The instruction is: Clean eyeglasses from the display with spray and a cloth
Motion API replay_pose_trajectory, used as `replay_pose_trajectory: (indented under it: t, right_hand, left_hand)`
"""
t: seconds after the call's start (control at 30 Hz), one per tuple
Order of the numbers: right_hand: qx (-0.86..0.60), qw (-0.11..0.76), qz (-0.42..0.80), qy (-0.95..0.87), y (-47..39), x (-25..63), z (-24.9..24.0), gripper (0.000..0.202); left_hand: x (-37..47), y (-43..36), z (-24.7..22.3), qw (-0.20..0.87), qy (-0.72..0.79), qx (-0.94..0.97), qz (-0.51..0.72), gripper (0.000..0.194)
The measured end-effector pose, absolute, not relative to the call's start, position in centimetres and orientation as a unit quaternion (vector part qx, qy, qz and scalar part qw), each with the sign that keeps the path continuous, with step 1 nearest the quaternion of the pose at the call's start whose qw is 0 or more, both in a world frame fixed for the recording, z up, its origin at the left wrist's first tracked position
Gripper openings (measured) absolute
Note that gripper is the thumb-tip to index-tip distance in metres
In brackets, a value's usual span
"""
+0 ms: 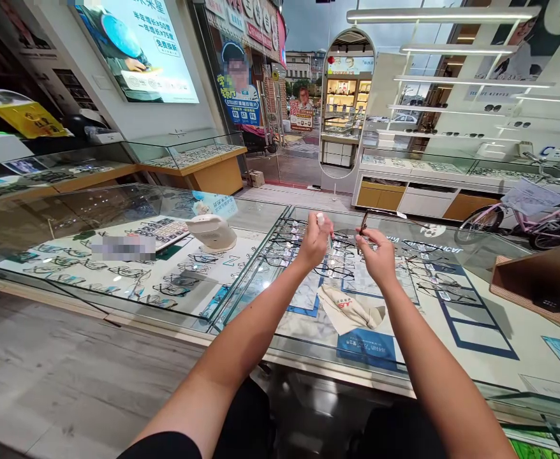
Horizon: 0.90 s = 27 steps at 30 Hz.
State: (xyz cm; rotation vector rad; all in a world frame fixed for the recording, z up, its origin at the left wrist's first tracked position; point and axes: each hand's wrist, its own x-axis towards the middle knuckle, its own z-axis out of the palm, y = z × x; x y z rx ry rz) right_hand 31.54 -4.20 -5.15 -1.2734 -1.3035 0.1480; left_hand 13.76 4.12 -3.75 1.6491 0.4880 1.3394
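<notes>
My left hand point(312, 245) is closed around a small spray bottle point(321, 218), whose white top shows above the fingers; most of its body is hidden. A short gap to the right, my right hand point(377, 256) pinches a pair of dark-framed eyeglasses point(365, 222), seen nearly edge-on. Both hands are raised over the glass display counter point(284, 344). Below them, a crumpled cream cleaning cloth point(344, 307) with red lettering lies on the glass, near a blue printed card point(367, 347).
Rows of spectacle frames point(440, 280) lie inside the counter. To the left are a white rounded device point(212, 233) and a calculator-like keypad point(162, 233). A brown wooden tray point(543, 284) stands at right. Beyond are an oval mirror point(347, 102) and a pink bicycle point(523, 213).
</notes>
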Motion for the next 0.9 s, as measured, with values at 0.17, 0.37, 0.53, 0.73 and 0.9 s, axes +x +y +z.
replay_pose_trajectory:
  t: [0.17,0.37,0.53,0.73,0.9]
  right_hand:
    - [-0.553,0.614,0.062,-0.559,-4.2,31.6,-5.2,0.035]
    - [-0.545,0.631,0.062,-0.549,-4.3,31.5,-5.2,0.034]
    - [-0.546,0.63,0.061,-0.548,-4.2,31.5,-5.2,0.033]
    - [-0.538,0.633,0.053,-0.553,-4.6,31.2,-4.7,0.033]
    - [-0.531,0.64,0.069,-0.55,-5.2,30.5,-3.8,0.034]
  left_hand:
    - [13.9,4.7,-4.1,0.466,0.189,0.703,0.503,0.04]
    - [14.1,4.3,-3.8,0.532,0.161,0.67,0.492,0.061]
    - [14.0,4.2,-3.5,0.582,0.175,0.645,0.464,0.067]
    - [13.8,3.8,-2.8,0.717,0.158,0.518,0.439,0.041]
    - [12.6,3.3,-1.4,0.817,0.068,0.436,0.371,0.07]
